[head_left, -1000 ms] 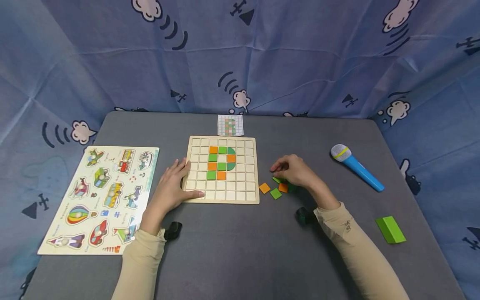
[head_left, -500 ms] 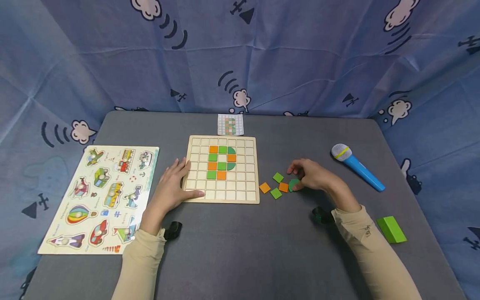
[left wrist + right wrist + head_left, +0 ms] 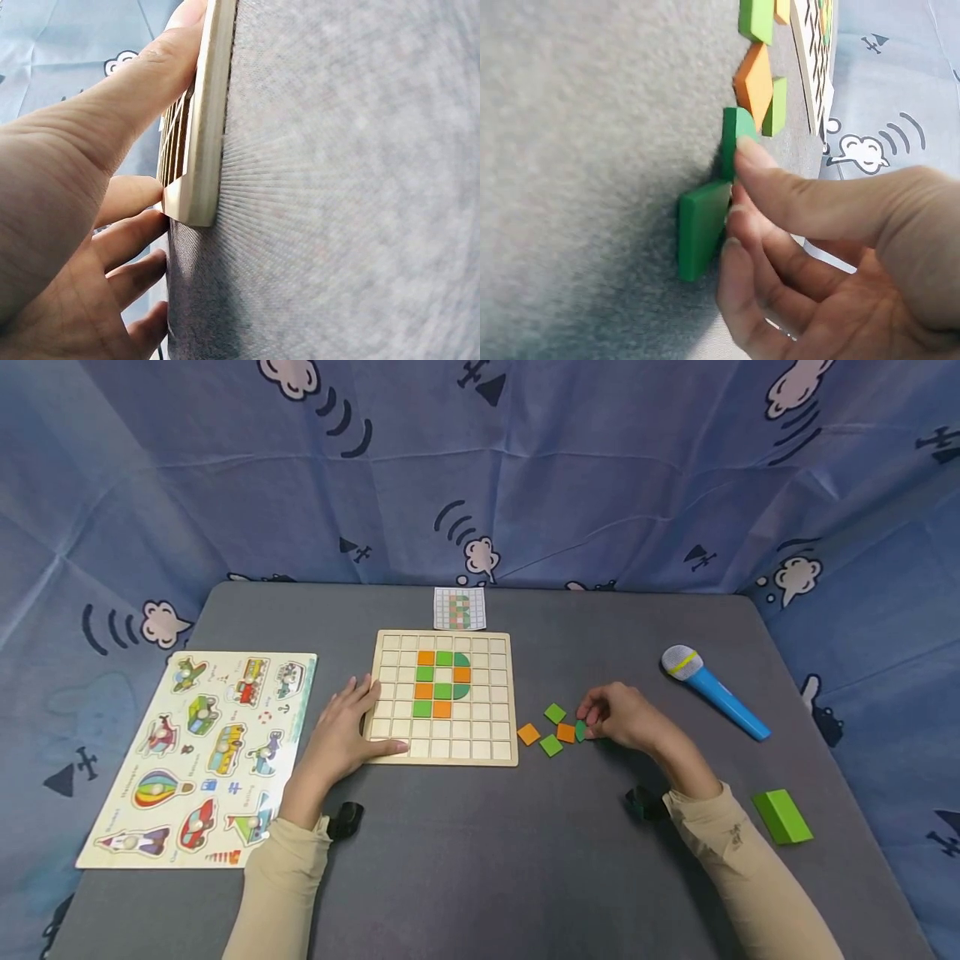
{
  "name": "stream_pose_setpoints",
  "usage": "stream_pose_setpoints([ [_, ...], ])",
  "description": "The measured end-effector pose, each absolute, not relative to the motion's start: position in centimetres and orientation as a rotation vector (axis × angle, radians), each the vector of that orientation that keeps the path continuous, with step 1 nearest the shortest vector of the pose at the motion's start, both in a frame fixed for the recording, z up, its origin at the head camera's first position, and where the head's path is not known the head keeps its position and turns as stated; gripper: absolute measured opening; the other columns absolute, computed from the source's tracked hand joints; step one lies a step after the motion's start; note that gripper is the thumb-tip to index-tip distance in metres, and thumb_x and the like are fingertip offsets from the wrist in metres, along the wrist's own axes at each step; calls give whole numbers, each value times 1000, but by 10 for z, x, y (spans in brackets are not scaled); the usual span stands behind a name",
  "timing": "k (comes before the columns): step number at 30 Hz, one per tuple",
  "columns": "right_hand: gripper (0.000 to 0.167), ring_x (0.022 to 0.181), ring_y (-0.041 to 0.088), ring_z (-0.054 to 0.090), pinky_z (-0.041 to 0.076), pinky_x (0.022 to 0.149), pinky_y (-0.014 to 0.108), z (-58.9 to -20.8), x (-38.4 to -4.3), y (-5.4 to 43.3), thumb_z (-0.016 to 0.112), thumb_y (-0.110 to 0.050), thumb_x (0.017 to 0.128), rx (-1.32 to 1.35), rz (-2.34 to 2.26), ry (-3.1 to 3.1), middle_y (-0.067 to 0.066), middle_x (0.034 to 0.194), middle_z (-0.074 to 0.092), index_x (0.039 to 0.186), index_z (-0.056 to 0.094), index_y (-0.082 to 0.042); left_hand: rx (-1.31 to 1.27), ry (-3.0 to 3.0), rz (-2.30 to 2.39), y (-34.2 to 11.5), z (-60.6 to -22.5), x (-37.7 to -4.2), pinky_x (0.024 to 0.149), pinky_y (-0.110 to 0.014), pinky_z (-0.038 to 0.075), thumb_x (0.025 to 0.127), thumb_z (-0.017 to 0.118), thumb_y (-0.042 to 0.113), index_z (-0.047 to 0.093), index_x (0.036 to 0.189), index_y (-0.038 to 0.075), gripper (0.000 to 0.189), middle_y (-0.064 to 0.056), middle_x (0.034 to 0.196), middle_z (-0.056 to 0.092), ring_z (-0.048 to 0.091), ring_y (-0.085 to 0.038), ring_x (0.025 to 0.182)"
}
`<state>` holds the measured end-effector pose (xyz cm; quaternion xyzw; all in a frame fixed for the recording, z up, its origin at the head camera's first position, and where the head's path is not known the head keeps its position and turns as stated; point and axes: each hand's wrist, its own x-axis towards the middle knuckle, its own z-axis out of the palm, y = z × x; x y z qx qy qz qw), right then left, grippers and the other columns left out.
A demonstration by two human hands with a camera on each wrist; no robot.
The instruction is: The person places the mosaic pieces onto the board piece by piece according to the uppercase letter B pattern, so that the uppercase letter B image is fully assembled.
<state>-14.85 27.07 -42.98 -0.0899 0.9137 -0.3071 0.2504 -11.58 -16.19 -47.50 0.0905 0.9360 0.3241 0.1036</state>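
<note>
My left hand (image 3: 341, 722) rests at the near left corner of a wooden grid board (image 3: 491, 727), thumb over its front edge and spread fingers along its left side. Orange, light green and rounded dark green tiles form a pattern on the board. Right of it, my right hand (image 3: 626, 718) pinches a dark green quarter-round tile (image 3: 731, 146), the thumb tip on its face and the other fingers curled. Another dark green tile (image 3: 703, 231) lies beside those fingers. Nearby are an orange tile (image 3: 566, 732), a light green tile (image 3: 555, 713) and a few more squares.
A printed pattern card (image 3: 460, 609) lies behind the board. At the left is a picture puzzle board (image 3: 202, 760), partly under the left forearm. A blue toy microphone (image 3: 712, 691) and a green block (image 3: 782, 817) lie at the right. A patterned curtain (image 3: 600, 468) hangs behind the table.
My right hand drew back rightward from the light green tile to the dark green tiles, then shifted slightly left with the thumb on one. My left hand stays on the board.
</note>
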Motion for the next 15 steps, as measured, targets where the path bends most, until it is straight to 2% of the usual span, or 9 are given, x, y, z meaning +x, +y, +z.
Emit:
stream_pose_setpoints([
  [5, 17, 79, 18, 59, 50, 68, 27, -432, -143, 271, 87, -7, 87, -327, -831, 2490, 6, 87, 67, 97, 72, -4, 277, 2769, 954, -162, -475, -116, 134, -64, 11, 81, 91, 46, 33, 165, 1, 112, -21, 176, 22, 13, -44, 165],
  [10, 16, 75, 17, 59, 50, 65, 26, -432, -144, 271, 86, -5, 87, -377, -864, 2483, 4, 81, 66, 92, 70, -5, 282, 2767, 938, -162, -477, -116, 134, -64, 11, 82, 91, 48, 32, 165, 2, 112, -20, 176, 21, 13, -43, 165],
  [13, 13, 75, 17, 57, 46, 64, 25, -432, -149, 268, 81, -3, 92, -409, -904, 2477, 7, 85, 67, 103, 74, -3, 275, 2765, 944, -162, -478, -116, 134, -64, 10, 82, 91, 48, 32, 166, 2, 113, -19, 176, 21, 12, -43, 165],
  [15, 19, 77, 17, 56, 45, 65, 24, -433, -152, 264, 75, -2, 96, -439, -929, 2479, 9, 93, 70, 115, 77, -3, 278, 2768, 946, -162, -478, -117, 134, -64, 10, 81, 91, 48, 32, 166, 2, 113, -19, 176, 21, 13, -43, 165],
])
